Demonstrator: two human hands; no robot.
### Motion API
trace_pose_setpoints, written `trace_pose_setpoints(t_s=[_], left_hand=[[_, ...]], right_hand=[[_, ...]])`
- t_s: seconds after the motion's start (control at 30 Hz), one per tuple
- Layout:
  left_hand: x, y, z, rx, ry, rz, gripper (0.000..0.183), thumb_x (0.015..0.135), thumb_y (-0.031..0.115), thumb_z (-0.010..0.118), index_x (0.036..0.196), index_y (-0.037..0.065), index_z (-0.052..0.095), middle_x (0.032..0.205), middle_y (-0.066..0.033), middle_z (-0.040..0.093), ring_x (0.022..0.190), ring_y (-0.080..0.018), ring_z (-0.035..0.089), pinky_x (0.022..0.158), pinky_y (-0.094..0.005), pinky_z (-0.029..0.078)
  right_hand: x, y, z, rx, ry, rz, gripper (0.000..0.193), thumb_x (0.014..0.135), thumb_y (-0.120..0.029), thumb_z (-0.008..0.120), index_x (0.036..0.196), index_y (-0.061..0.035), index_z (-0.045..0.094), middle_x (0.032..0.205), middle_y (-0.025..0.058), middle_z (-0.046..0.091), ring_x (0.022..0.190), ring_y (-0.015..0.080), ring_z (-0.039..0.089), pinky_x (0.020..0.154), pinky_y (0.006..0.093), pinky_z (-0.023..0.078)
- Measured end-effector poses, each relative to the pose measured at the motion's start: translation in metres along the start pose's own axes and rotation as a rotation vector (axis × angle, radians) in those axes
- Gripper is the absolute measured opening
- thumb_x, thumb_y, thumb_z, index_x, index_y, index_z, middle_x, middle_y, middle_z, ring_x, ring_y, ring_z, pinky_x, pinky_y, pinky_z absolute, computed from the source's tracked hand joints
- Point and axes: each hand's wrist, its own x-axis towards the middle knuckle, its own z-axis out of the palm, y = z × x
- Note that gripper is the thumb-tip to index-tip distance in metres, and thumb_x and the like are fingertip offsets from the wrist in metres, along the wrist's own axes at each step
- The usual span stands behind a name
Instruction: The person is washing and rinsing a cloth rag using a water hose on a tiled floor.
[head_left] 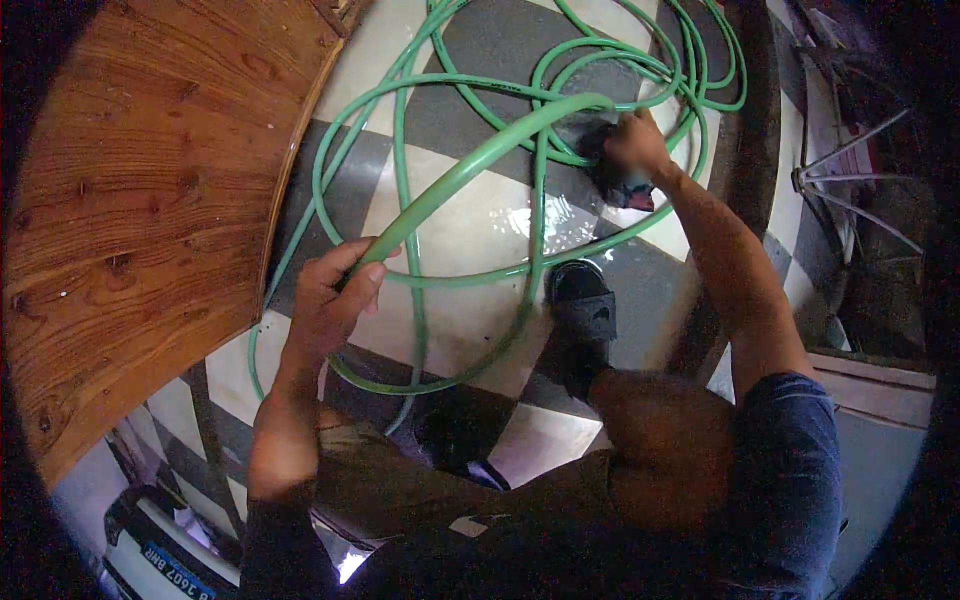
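A long green garden hose point(480, 155) runs in loops over the checkered floor. On the left, my left hand point(335, 290) is closed round a raised stretch of it, thumb on top. From there the hose arcs up and to the right, toward my right hand point(640, 150). That hand is partly blurred and looks closed on a dark, cloth-like bundle point(628, 188) with red and pale patches, beside the hose. Whether its fingers also touch the hose, I cannot tell.
Black and white floor tiles point(450, 215) shine with water near the middle. My foot in a black slide sandal point(583, 295) stands below the hose loops. A wooden panel point(150, 220) fills the left side. A metal rack point(800, 180) is at right, and a vehicle point(165, 550) at lower left.
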Motion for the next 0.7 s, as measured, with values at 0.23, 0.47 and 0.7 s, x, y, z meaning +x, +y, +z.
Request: trace_pose_setpoints(t_s=[0.23,0.47,0.7], left_hand=[[0.0,-0.002,0.005,0.031,-0.005,0.036,0.024,0.079,0.018,0.052,0.096,0.001,0.058,0.06,-0.0005,0.05,0.05,-0.0068,0.044,0.046,-0.0208,0.035],[0.003,0.001,0.006,0.046,-0.043,0.0,0.024,0.078,0.018,0.053,0.096,0.001,0.058,0.061,-0.0009,0.051,0.05,-0.0067,0.045,0.047,-0.0208,0.036],[0.004,-0.003,0.007,0.026,-0.032,-0.014,0.024,0.078,0.017,0.053,0.096,0.001,0.058,0.062,-0.0012,0.052,0.05,-0.0071,0.045,0.047,-0.0212,0.036]], right_hand=[[-0.011,0.01,-0.02,0.691,-0.138,0.545,0.034,0.065,-0.014,0.058,0.096,-0.0026,0.048,0.076,0.0149,0.057,0.071,0.025,0.055,0.063,0.0367,0.044],[-0.061,0.052,0.003,0.018,-0.188,0.193,0.077,0.057,-0.041,0.07,0.115,-0.0019,0.038,0.091,0.0256,0.053,0.084,0.0382,0.054,0.07,0.0383,0.044],[-0.051,-0.013,-0.006,-0.012,-0.583,0.32,0.1,0.061,-0.047,0.063,0.127,0.0031,0.007,0.092,0.0249,0.055,0.085,0.0391,0.054,0.077,0.0433,0.042]])
